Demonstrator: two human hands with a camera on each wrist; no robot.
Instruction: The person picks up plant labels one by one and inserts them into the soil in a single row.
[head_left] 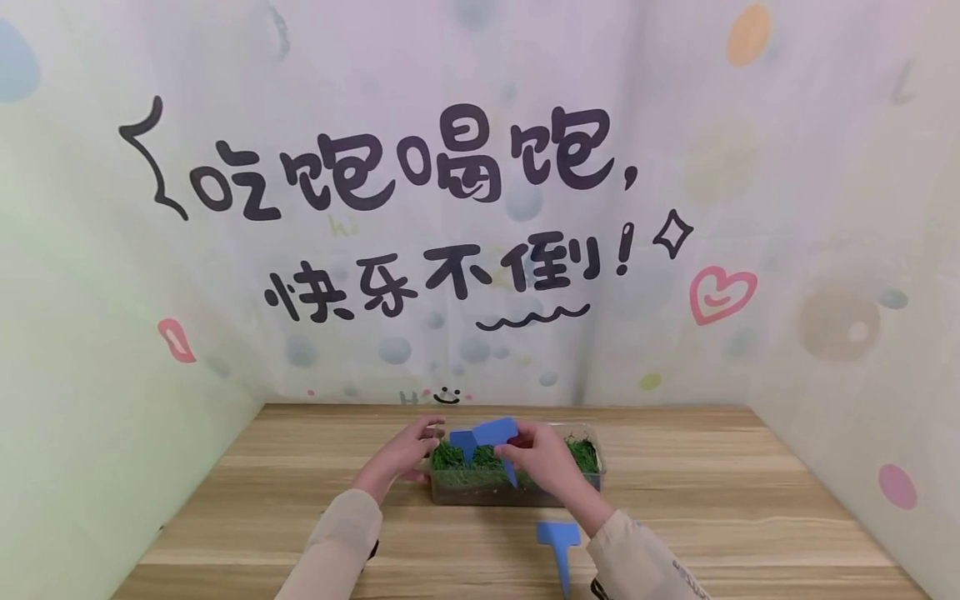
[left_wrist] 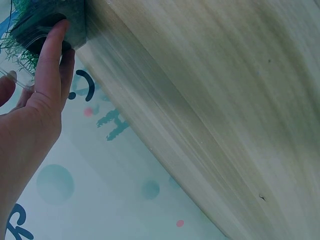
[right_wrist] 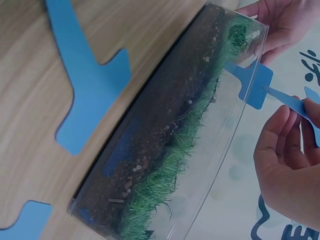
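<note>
i take the step in hand to be planting blue t-shaped markers. on my feed, the wood-grained table (head_left: 690, 517) fills the bottom of the frame. at lower centre sits the clear box (head_left: 480, 493), oblong and stiff-walled, with dark, crumbly soil (right_wrist: 165, 105) under fine, tufted grass (head_left: 448, 455). i have the left hand (head_left: 405, 446) spread wide about its left end, and the right hand (head_left: 547, 454) pinching the held marker (head_left: 495, 432), flat and smooth, above the grass, its tapered stem slanting down. the standing marker (head_left: 460, 438) is upright just left of that; the loose marker (head_left: 558, 535) lies below the box. next, i'd judge, calls for straightening the stem, then pressing its tip in gently while the left hand steadies the box.
</note>
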